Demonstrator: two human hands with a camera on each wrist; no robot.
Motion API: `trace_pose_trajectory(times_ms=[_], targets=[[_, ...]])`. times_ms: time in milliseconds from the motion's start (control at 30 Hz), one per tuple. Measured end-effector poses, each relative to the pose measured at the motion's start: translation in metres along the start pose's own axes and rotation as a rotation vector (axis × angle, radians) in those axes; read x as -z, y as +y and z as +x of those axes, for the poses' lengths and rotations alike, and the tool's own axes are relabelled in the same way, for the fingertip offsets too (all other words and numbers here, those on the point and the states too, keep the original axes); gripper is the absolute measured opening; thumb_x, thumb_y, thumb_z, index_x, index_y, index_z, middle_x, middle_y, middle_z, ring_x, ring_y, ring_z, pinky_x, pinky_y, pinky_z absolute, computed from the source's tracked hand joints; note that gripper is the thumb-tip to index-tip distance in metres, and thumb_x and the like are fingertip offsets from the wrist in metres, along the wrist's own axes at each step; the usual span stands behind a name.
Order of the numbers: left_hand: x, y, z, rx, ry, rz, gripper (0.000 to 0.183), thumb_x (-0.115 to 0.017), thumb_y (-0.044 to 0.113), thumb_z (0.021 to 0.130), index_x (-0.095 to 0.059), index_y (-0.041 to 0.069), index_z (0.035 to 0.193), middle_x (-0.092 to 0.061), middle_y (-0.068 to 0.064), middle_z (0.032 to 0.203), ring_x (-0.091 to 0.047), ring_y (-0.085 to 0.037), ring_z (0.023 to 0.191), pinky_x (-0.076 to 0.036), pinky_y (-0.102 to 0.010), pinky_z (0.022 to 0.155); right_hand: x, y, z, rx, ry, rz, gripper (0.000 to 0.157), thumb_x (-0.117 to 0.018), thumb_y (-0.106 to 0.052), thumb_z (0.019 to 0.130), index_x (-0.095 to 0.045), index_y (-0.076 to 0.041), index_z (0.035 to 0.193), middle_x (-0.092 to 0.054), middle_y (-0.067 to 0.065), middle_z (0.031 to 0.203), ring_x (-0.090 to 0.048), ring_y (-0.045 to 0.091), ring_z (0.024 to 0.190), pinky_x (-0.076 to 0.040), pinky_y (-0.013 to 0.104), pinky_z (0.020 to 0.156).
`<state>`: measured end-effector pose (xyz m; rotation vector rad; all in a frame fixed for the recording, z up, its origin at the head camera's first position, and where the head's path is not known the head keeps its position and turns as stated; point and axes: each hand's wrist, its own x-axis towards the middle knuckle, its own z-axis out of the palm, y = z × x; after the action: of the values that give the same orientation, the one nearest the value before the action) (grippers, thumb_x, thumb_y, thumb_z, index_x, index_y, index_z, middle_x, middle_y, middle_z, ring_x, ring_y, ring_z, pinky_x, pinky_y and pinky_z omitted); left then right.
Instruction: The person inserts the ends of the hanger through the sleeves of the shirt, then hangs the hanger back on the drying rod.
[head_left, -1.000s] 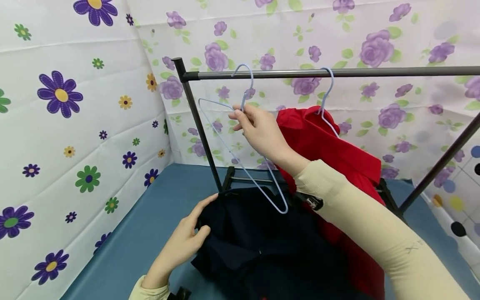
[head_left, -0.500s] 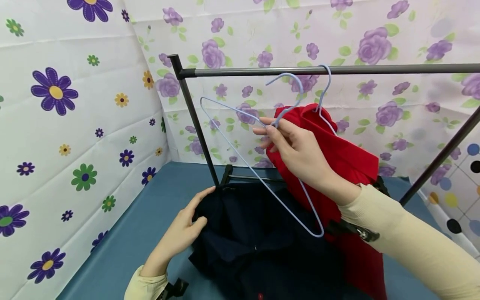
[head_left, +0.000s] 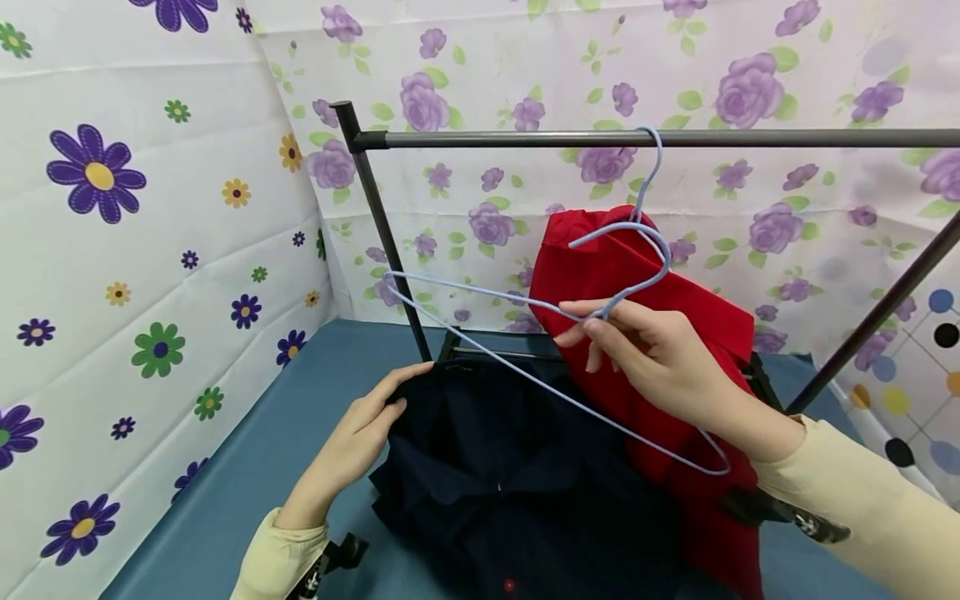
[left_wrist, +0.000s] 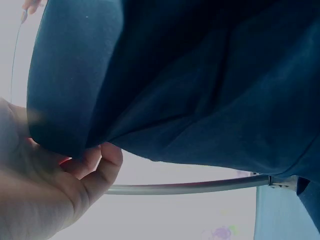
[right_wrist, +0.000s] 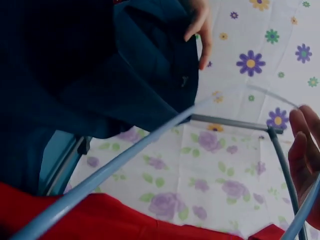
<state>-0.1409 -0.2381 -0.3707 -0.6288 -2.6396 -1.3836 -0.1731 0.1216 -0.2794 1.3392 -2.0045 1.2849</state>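
Observation:
In the head view my right hand (head_left: 667,358) pinches a light-blue wire clothes hanger (head_left: 666,254) at the neck, just under its hook. The hanger is off the rail, tilted, with its lower bar crossing in front of a dark navy shirt (head_left: 510,458). My left hand (head_left: 348,437) grips that shirt at its upper left edge. In the left wrist view the fingers (left_wrist: 107,167) curl behind the navy cloth, which hides part of them. A red shirt (head_left: 697,308) hangs behind my right hand on a second blue hanger (head_left: 651,171).
A dark metal clothes rack has a horizontal rail (head_left: 487,139) across the back and a slanted post (head_left: 382,225) at left. Blue cloth (head_left: 225,467) covers the surface below. Flower-printed sheets (head_left: 450,67) form the back and left sides.
My right hand has lifted the empty hanger off the rail and brought it down and rightward, tilting it over. The left hand stays at the navy shirt's edge.

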Motion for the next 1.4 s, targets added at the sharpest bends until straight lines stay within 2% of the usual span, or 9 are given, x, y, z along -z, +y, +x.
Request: trace_pose_trajectory(times_ms=[200,367,467,600,767,900,1100,1267,1400], targets=[[0.004,0.002,0.004,-0.015,0.022,0.061,0.044,-0.033,0.02,0.112,-0.037,0.037,0.153,-0.029,0.004,0.054,-0.026,-0.012,0.038,-0.037,-0.033,0.052,0.012,0.001,-0.009,0.094,-0.044,0.02,0.033,-0.056,0.012,0.096,-0.066,0.001,0.126,-0.074,0.002,0.095,-0.056,0.009,0.066,-0.033,0.019,0.046],[0.006,0.005,0.007,-0.037,0.078,0.117,0.043,-0.033,0.022,0.112,-0.038,0.025,0.154,-0.048,0.0,0.072,-0.043,-0.015,0.057,-0.043,-0.039,0.078,0.017,0.0,-0.013,0.04,-0.126,0.009,0.031,-0.058,0.012,0.096,-0.07,-0.01,0.115,-0.073,-0.004,0.098,-0.057,0.005,0.065,-0.04,0.02,0.049],[0.007,0.006,0.008,-0.069,0.099,0.117,0.041,-0.034,0.019,0.112,-0.044,0.019,0.151,-0.048,-0.001,0.072,-0.044,-0.014,0.056,-0.045,-0.037,0.074,0.018,-0.002,-0.014,0.006,-0.187,0.013,0.031,-0.057,0.009,0.097,-0.069,-0.016,0.111,-0.073,-0.007,0.096,-0.058,0.004,0.064,-0.047,0.023,0.054],[0.01,0.006,0.01,-0.072,0.086,0.091,0.04,-0.034,0.019,0.112,-0.047,0.021,0.15,-0.031,0.004,0.053,-0.028,-0.011,0.037,-0.037,-0.033,0.048,0.015,-0.001,-0.018,0.027,-0.237,0.026,0.03,-0.058,0.009,0.097,-0.068,-0.018,0.104,-0.073,-0.003,0.096,-0.055,0.004,0.06,-0.048,0.021,0.055],[0.013,0.001,0.013,-0.063,0.074,0.097,0.039,-0.035,0.021,0.112,-0.05,0.02,0.148,-0.031,0.005,0.054,-0.027,-0.009,0.04,-0.036,-0.033,0.048,0.011,0.001,-0.025,0.045,-0.278,0.013,0.028,-0.06,0.01,0.096,-0.066,-0.018,0.096,-0.073,0.006,0.109,-0.04,0.0,0.052,-0.04,0.018,0.048],[0.013,-0.005,0.014,-0.06,0.086,0.102,0.037,-0.038,0.022,0.112,-0.054,0.021,0.144,-0.029,0.006,0.055,-0.025,-0.008,0.043,-0.034,-0.033,0.051,0.007,0.005,-0.025,0.005,-0.319,0.015,0.029,-0.058,0.008,0.098,-0.064,-0.02,0.095,-0.071,-0.001,0.098,-0.036,-0.001,0.05,-0.039,0.018,0.047],[0.003,-0.003,0.013,-0.099,0.096,0.127,0.034,-0.042,0.023,0.111,-0.057,0.024,0.142,-0.033,0.005,0.057,-0.027,-0.008,0.043,-0.036,-0.032,0.052,-0.008,0.011,-0.022,-0.083,-0.362,-0.013,0.024,-0.055,-0.002,0.103,-0.06,-0.02,0.088,-0.066,-0.008,0.082,-0.041,0.001,0.05,-0.037,0.02,0.049],[-0.015,0.007,0.017,-0.148,0.093,0.168,0.033,-0.044,0.026,0.11,-0.058,0.031,0.139,-0.033,0.01,0.055,-0.028,-0.005,0.045,-0.039,-0.03,0.059,-0.025,0.016,-0.019,-0.108,-0.353,-0.056,0.025,-0.053,-0.01,0.106,-0.055,-0.018,0.082,-0.06,-0.012,0.072,-0.066,0.008,0.08,-0.04,0.02,0.056],[-0.028,0.018,0.021,-0.218,0.11,0.159,0.032,-0.046,0.023,0.109,-0.059,0.029,0.138,-0.038,0.009,0.063,-0.034,-0.006,0.051,-0.041,-0.03,0.063,-0.038,0.018,-0.02,-0.12,-0.302,-0.095,0.019,-0.055,-0.012,0.105,-0.059,-0.016,0.087,-0.061,-0.009,0.073,-0.051,0.0,0.059,-0.041,0.02,0.054]])
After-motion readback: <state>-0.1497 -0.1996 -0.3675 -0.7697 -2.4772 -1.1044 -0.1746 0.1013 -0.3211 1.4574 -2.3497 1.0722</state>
